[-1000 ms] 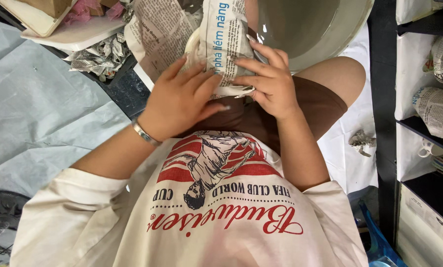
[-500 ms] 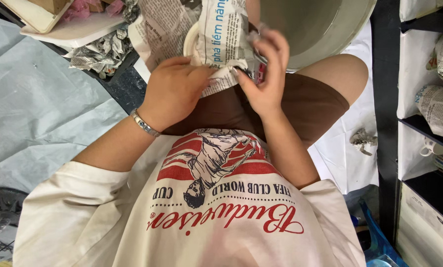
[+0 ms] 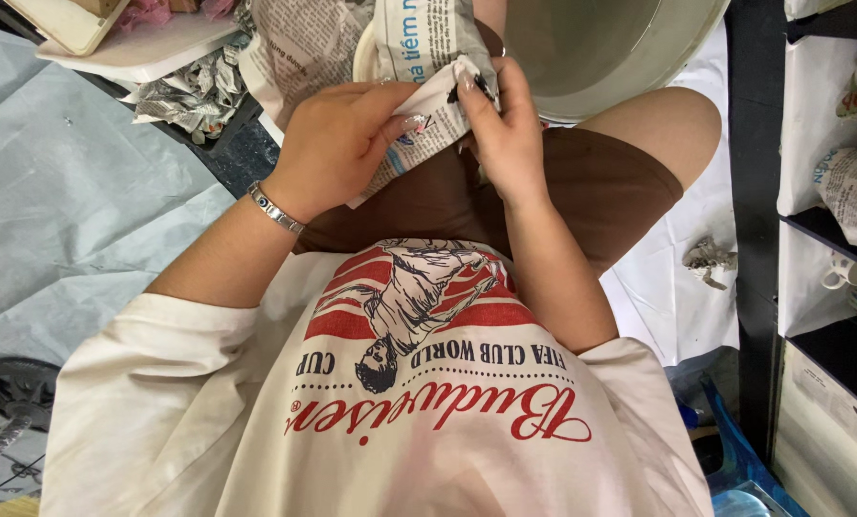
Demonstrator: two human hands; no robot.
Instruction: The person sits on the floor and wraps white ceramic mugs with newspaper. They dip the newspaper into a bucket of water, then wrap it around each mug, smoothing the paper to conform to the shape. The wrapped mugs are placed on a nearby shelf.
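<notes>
I look down at my lap, over a cream printed shirt and brown shorts. A newspaper-wrapped object rests above my thighs, with a pale round rim showing at its left side. My left hand, with a metal bracelet on its wrist, grips the loose lower flap of the newspaper. My right hand pinches the same paper from the right side, fingers pressed against the bundle. What is inside the paper is hidden.
A large pale round basin stands just beyond my knees. Crumpled newspaper lies at the upper left beside a white board. At the right, dark shelves hold paper-wrapped bundles and a white cup. Grey sheeting covers the floor.
Both hands have shifted up and closer together on the bundle. The right hand turned from flat over the paper to pinching its folded edge.
</notes>
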